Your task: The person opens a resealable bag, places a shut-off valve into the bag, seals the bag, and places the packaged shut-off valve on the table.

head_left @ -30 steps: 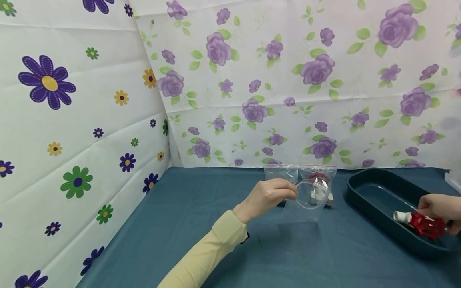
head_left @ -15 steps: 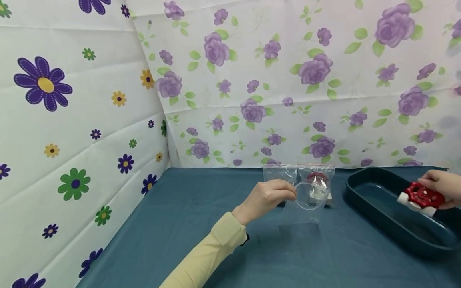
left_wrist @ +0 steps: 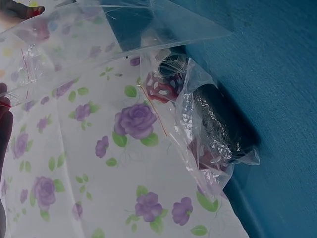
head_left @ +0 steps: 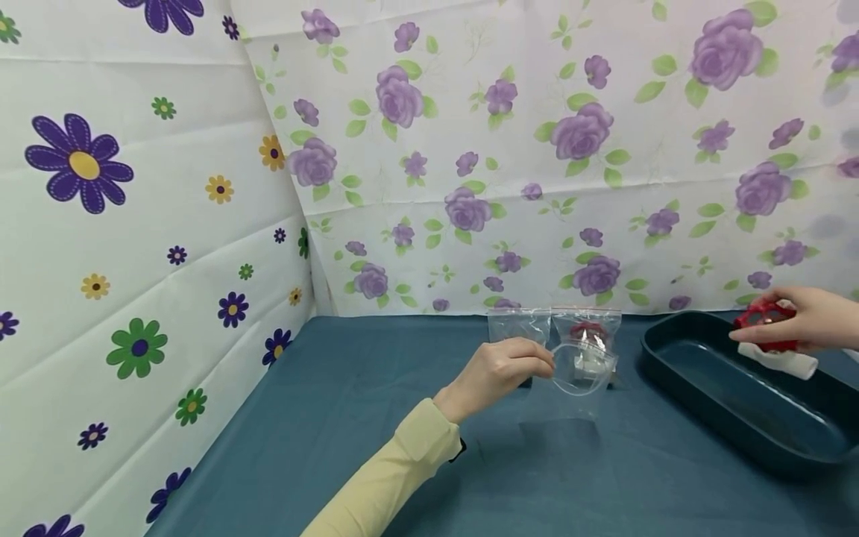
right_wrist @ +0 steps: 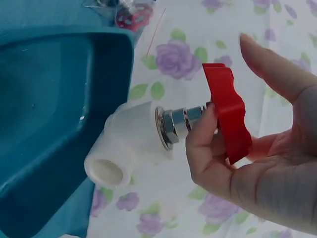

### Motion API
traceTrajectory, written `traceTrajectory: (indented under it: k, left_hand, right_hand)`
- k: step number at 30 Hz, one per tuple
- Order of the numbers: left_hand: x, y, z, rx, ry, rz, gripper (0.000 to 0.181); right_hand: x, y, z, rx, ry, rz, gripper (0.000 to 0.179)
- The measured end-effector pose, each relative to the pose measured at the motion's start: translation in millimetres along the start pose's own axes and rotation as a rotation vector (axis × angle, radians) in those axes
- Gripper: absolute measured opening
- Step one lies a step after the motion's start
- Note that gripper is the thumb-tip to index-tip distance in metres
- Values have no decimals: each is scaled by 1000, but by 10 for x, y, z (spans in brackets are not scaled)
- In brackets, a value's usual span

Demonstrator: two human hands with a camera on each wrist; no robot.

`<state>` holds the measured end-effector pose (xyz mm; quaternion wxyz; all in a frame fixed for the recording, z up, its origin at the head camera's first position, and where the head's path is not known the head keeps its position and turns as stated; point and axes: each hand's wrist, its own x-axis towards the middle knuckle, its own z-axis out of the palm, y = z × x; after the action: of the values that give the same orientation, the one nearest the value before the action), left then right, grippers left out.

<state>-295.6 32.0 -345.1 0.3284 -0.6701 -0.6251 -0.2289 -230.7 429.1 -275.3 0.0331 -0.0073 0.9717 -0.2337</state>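
Note:
My left hand (head_left: 496, 371) pinches the rim of a clear zip bag (head_left: 560, 406), whose mouth gapes in a round loop above the table. In the left wrist view the bag (left_wrist: 124, 37) stretches across the top. Over the dark teal tray (head_left: 711, 421), my right hand (head_left: 815, 317) holds a valve (head_left: 781, 361) with a white plastic body and a red handwheel. The right wrist view shows fingers curled through the handwheel (right_wrist: 230, 116), a metal stem, and the valve's round pipe opening facing away from the hand.
Two packed zip bags stand behind the held bag. One contains a red-wheeled valve (left_wrist: 163, 87); the other bag (left_wrist: 215, 124) contains something black. Flowered cloth (head_left: 403, 246) hangs at the back and left. A whitish thing (head_left: 854, 354) shows at the right edge.
My right hand has lifted the valve up out of the tray and turned it, so the white body now hangs below the wheel. The left hand and its bag have stayed nearly still.

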Motion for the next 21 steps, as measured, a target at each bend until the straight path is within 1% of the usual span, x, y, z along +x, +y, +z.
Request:
traceTrajectory:
  k: [4, 6, 8, 10, 13, 15, 18, 21]
  left_hand:
    - [8, 4, 7, 7, 2, 3, 8]
    - [12, 5, 7, 13, 6, 8, 8]
    - [15, 7, 8, 18, 9, 12, 7]
    - [21, 8, 7, 18, 11, 17, 7]
    - [28, 8, 8, 9, 11, 21, 7]
    - [31, 11, 9, 0, 13, 22, 7]
    - [31, 16, 12, -5, 16, 26, 7]
    - [31, 18, 18, -12, 16, 29, 8]
  right_hand:
    - [-9, -117, 40, -139, 80, -80, 76]
    - [-15, -170, 59, -205, 122, -119, 71]
    - [-28, -218, 74, -241, 149, -142, 63]
    - [-43, -271, 78, -243, 160, -142, 57]
    - [-57, -371, 70, -242, 187, -139, 55]
    - [-60, -450, 59, -235, 201, -158, 57]
    - [-70, -577, 47, -206, 215, -215, 59]
    - [-97, -709, 43, -150, 224, -227, 65]
